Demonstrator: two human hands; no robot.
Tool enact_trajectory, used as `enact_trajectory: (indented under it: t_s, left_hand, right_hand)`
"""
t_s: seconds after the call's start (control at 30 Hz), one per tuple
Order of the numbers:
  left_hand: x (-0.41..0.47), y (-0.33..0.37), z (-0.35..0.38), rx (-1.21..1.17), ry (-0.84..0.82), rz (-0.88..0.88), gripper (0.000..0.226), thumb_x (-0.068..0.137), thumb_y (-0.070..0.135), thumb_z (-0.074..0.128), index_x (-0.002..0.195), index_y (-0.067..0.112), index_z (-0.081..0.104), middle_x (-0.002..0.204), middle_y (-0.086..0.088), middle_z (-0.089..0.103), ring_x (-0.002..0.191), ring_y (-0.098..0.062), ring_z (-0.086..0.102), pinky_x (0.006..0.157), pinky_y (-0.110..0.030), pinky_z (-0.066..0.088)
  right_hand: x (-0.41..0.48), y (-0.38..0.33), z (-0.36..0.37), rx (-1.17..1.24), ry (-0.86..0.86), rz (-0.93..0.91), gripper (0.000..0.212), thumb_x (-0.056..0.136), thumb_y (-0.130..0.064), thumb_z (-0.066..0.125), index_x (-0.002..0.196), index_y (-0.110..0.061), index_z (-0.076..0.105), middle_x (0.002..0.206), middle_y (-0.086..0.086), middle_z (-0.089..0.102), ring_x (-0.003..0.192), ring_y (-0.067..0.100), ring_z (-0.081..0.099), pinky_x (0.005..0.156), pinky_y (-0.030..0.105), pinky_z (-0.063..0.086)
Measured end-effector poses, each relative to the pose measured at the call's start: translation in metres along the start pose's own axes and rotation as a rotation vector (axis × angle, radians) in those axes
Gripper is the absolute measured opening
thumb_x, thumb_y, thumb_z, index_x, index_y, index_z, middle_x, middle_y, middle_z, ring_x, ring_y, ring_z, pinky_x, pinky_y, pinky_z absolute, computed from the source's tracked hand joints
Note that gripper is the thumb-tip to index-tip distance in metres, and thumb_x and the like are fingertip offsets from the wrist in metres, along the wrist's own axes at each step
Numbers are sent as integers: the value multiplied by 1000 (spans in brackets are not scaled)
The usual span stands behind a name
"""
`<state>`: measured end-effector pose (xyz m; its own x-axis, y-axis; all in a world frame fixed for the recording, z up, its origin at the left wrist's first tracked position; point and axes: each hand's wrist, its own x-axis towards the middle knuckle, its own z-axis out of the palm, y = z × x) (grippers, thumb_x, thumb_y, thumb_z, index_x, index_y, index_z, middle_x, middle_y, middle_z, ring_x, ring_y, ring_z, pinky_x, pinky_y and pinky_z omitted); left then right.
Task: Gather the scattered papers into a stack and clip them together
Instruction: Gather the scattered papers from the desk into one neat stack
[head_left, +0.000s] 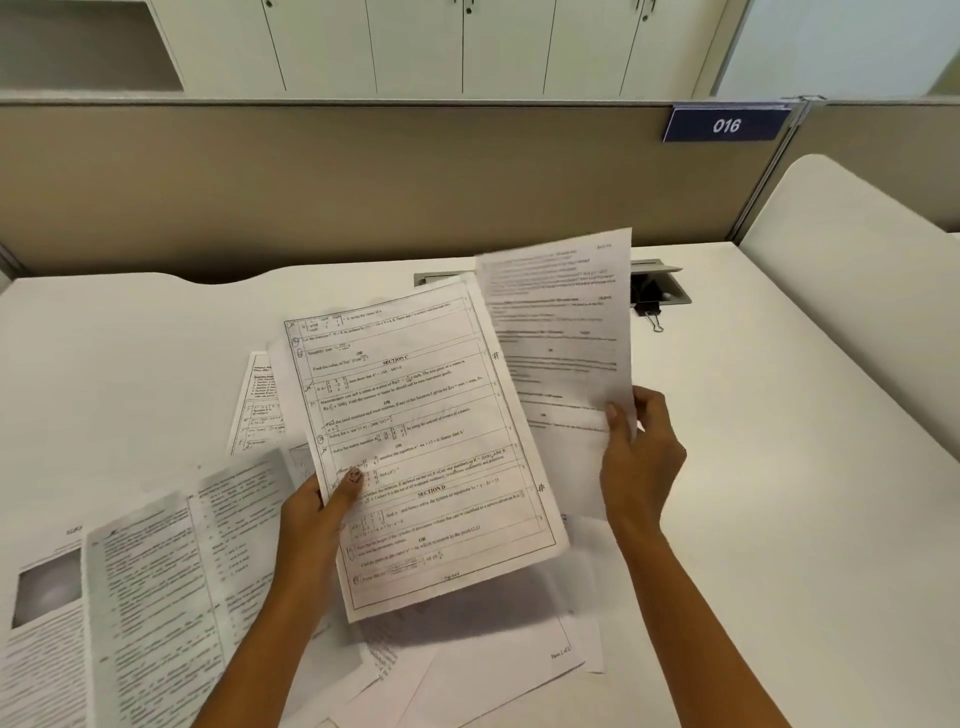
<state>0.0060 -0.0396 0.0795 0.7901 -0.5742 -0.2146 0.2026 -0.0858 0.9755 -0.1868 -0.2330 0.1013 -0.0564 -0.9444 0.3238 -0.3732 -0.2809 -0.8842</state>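
Observation:
My left hand grips a few printed sheets with a bordered question sheet on top, held tilted above the desk. To its right, my right hand pinches the lower right edge of a single text sheet, raised and leaning away from me. Several loose papers lie scattered on the white desk at the lower left and under my arms. A black binder clip lies on the desk behind the raised sheet, beside the cable port.
A grey cable port with an open flap is set into the desk at the back. A beige partition with a blue sign "016" closes off the far side. A white rounded panel rises at the right.

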Motion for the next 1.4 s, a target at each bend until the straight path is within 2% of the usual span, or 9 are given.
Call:
enact_trajectory:
  t_s: [0.13,0.27,0.47,0.6,0.77,0.87,1.03,1.23,1.4]
  left_hand:
    - [-4,10,8,-20,-34,49,30,90,25,59,120,23,61,108,7,70,98,-10,67,77,-26,51]
    - [-8,19,20,-60,-3,75,37,92,36,54,128,27,55,115,9,67,102,-10,64,70,-21,50]
    - [-16,26,28,-36,71,185,46,91,37,54,134,24,47,122,8,63,109,-12,62,80,-26,54]
    - [-26,36,32,-56,203,334,38,87,29,63,116,27,39,114,-2,65,98,-15,67,80,-38,58]
    - [-32,41,27,82,333,546,39,90,39,52,122,22,38,113,-5,63,92,-12,65,69,-16,55]
    - [-35,32,22,205,375,634,32,97,38,40,115,11,45,100,-4,62,79,-3,61,58,-10,50]
    - [-40,18,20,248,356,567,21,98,35,40,101,15,47,86,0,59,75,-12,62,56,-17,52]
    - [-36,35,15,-113,461,462,10,91,33,58,83,29,59,72,21,65,70,6,58,65,-8,47]
    - [-38,39,13,-362,438,385,5,91,27,59,90,26,64,82,21,69,83,2,64,75,-15,51]
  right_hand:
    - [-12,-19,-5,225,-248,77,12,92,-13,58,98,-22,59,98,-9,69,91,9,66,74,22,56]
    - [-26,-31,-4,334,-421,83,14,98,-23,47,101,-16,59,95,-1,70,80,10,67,63,20,55]
    - [-45,-43,-4,371,-477,-38,20,98,-31,42,104,-18,56,87,-17,68,74,3,66,62,16,52]
    - [-56,-48,-2,357,-420,-120,12,97,-21,48,107,-16,51,95,-13,66,82,7,67,63,16,54]
    - [-69,-46,-3,430,-364,-70,12,93,-29,53,104,-28,48,98,-9,64,91,14,65,72,24,58]
    - [-84,-39,-3,459,-394,-33,16,92,-19,54,106,-18,45,101,-6,62,91,5,64,70,20,57]
    - [-98,-23,-3,420,-476,14,15,95,-14,48,107,-22,45,107,-6,61,97,4,63,74,20,58]
    - [-85,-10,-12,395,-539,88,12,87,-20,65,98,-20,59,96,-5,70,93,16,66,79,23,56]
    - [-85,-7,-19,865,-771,462,51,69,-27,82,113,-9,65,113,15,67,109,29,63,96,42,51]
